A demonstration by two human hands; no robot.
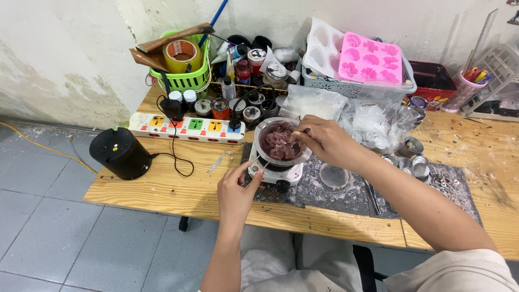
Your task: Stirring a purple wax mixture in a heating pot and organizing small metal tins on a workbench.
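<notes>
A small metal pot (265,130) full of dark reddish lumps sits on a little white electric hot plate (286,174) at the middle of the wooden table (162,189). My right hand (321,141) is over the pot's right side, fingers closed on a thin stirring stick that dips into the lumps. My left hand (236,190) is at the hot plate's front left corner, thumb and finger pinching the pot's thin handle.
A white power strip (186,128) and a black round speaker (120,153) lie left. Behind are a green basket (184,75) with tape, jars and bottles, a pink flower mould (372,58), plastic bags and small metal cups (419,165). A dark mat (346,194) lies under the hot plate.
</notes>
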